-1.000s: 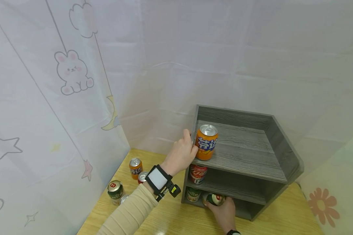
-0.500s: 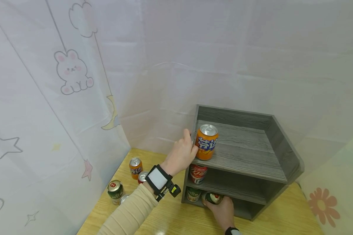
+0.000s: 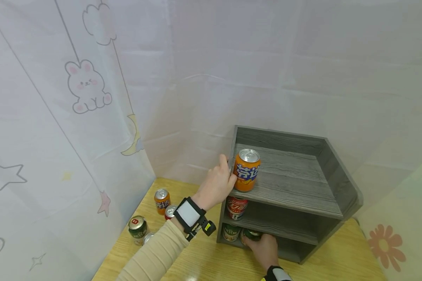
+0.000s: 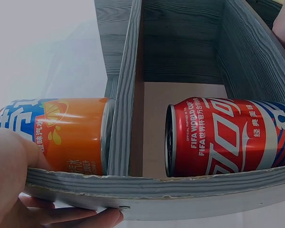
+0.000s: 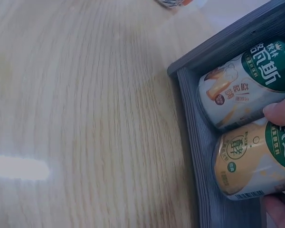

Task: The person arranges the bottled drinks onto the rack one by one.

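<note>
1. White printed curtains (image 3: 74,97) with a rabbit, stars and a moon close in a light wooden table (image 3: 204,261), which carries everything here.
2. A grey three-level shelf unit (image 3: 288,183) stands on the table toward the right. The left hand (image 3: 216,183) grips its left front edge, fingers curled round the side panel; judged from that, it steadies the unit, and a firm hold helps while the other hand works below.
3. The right hand (image 3: 263,248) reaches into the bottom level, fingers wrapped round a green-and-gold can (image 5: 256,164), which sits just inside the front lip, touching a green-and-white can (image 5: 244,92) to its left.
4. To seat it well, I would slide it straight back with its base flat on the board, keeping the thumb (image 5: 280,114), which lies between the two cans, from nudging the neighbour.
5. An orange can (image 3: 246,169) stands upright at the front left of the top level, just beside the left hand; a knock could tip it.
6. A red can (image 3: 236,207) stands on the middle level below it.
7. Four loose cans (image 3: 151,214) stand near together on the table left of the unit, apart from both hands.
</note>
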Demonstrator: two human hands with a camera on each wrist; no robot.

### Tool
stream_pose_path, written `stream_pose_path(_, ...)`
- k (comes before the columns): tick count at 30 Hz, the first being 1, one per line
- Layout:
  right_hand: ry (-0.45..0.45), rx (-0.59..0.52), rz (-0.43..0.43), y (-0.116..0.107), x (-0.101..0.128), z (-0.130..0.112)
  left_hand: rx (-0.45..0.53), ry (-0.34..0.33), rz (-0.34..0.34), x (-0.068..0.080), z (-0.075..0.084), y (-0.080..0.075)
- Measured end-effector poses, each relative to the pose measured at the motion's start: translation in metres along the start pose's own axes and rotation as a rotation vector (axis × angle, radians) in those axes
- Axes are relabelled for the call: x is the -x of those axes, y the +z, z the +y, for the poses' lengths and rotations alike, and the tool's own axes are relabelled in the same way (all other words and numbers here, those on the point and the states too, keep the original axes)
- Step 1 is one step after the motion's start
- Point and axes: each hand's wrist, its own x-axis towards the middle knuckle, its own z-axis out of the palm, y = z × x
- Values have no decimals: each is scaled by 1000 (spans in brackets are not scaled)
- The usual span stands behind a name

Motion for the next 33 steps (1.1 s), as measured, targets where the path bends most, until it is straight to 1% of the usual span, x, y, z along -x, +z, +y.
stream_pose_path(10, -36, 54, 5, -2, -4, 2, -3, 21, 10, 0, -2, 0)
stream_pose_path(15, -23, 67, -10, -3, -5, 2, -1, 25, 14, 0, -2, 1)
stream_pose_path(21, -65, 109, -9, -4, -7, 1, 3, 23, 7, 0, -1, 1)
stream_pose_path(29, -97, 100, 8, -4, -8, 1, 2, 25, 7, 1, -1, 1)
stream_pose_path(33, -96, 86, 4, -3, -8, 0, 11, 22, 4, 1, -2, 1)
